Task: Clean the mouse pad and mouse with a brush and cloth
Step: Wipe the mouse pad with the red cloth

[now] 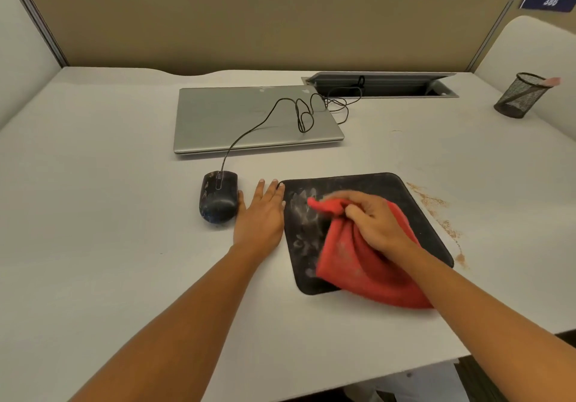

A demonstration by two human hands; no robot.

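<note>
Left hand (pixel 260 214), right hand (pixel 378 222), both bare, forearms (pixel 187 317) uncovered to the frame edge (elbows out of shot), fingernails (pixel 262 180) trimmed short.

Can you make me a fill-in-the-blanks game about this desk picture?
1. The right hand grips a ____ cloth on the mouse pad.
2. The mouse, beside the flat left hand, has a cord running over the closed ____.
3. The mesh pen cup stands on the far ____ side of the desk.

Missing words: red; laptop; right.
</note>
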